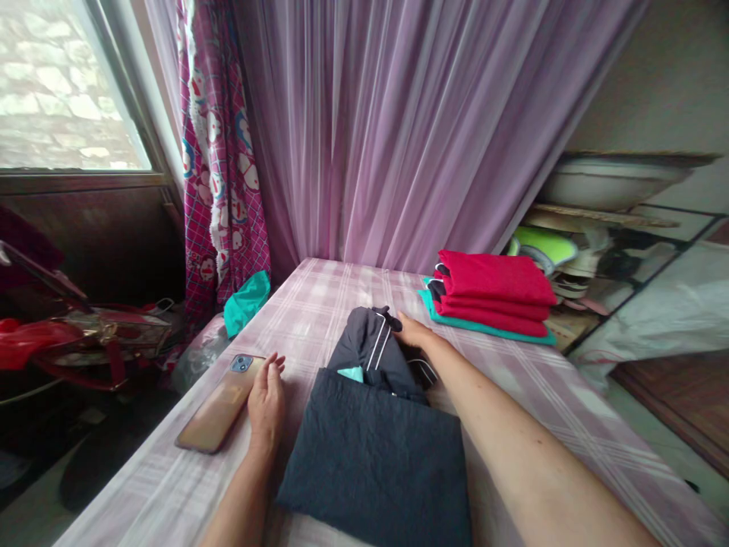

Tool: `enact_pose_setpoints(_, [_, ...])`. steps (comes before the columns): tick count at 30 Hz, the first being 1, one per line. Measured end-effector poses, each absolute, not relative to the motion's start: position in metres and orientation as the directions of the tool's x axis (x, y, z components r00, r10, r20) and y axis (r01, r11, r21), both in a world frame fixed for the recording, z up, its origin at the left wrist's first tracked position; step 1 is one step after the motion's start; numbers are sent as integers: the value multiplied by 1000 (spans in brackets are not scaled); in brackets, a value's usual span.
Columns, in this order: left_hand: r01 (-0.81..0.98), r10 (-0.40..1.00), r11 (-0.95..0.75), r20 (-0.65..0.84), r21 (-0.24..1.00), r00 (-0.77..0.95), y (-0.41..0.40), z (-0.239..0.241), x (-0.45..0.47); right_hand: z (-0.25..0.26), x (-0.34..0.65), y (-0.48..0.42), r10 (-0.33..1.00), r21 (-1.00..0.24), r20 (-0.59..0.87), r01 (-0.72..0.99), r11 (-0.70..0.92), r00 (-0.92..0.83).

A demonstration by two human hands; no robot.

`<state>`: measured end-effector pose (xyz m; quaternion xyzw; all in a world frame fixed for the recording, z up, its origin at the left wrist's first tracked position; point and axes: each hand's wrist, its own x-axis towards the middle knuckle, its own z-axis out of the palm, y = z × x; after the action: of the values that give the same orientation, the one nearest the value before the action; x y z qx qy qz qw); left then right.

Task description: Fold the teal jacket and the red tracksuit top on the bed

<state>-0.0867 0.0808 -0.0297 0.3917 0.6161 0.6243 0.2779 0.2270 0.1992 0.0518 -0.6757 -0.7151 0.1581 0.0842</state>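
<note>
A dark navy garment (pixel 381 448), folded into a rough rectangle, lies on the checked cloth in front of me. Its upper part (pixel 367 342) is greyer, bears white stripes and extends beyond the folded block; a bit of teal shows at the fold. At the far end of this striped part, my right hand (pixel 414 333) is closed on a dark edge of the fabric, its fingertips partly hidden. To the left of the garment, my left hand (pixel 267 399) is held with fingers extended and nothing in it. Beside that hand lies a phone (pixel 219 410), back side up.
Folded red clothes (pixel 495 289) are stacked over a teal one (pixel 484 325) at the table's far right. A teal bag (pixel 246 304) rests by the left edge. Purple curtains (pixel 370 137) hang behind the table (pixel 569 425). Shelves with a basin (pixel 620 182) stand at right.
</note>
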Motion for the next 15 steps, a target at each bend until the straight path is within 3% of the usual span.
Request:
enact_pose_setpoints(3, [104, 817, -108, 148, 989, -558, 80, -27, -85, 54, 222, 206, 985, -343, -151, 939, 31, -88])
enact_pose_setpoints(6, [59, 806, -135, 145, 989, -574, 79, -24, -85, 81, 222, 214, 993, -324, -105, 946, 9, -46])
enact_pose_setpoints(8, [15, 795, -148, 128, 989, -593, 78, -22, -85, 116, 226, 220, 998, -318, 28, 947, -49, 61])
enact_pose_setpoints(9, [-8, 788, -153, 117, 988, -605, 78, -21, -86, 137, 228, 223, 969, -341, 164, 932, -119, 184])
enact_pose_setpoints(12, [-67, 769, -171, 91, 983, -633, 79, -21, -88, 200, 238, 227, 771, -450, 489, 875, -179, 409])
enact_pose_setpoints(14, [-89, 761, -181, 82, 979, -643, 81, -22, -90, 230, 242, 222, 708, -449, 595, 888, -100, 380])
enact_pose_setpoints(15, [-96, 760, -183, 79, 978, -645, 82, -22, -90, 239, 244, 216, 747, -424, 587, 905, -44, 312])
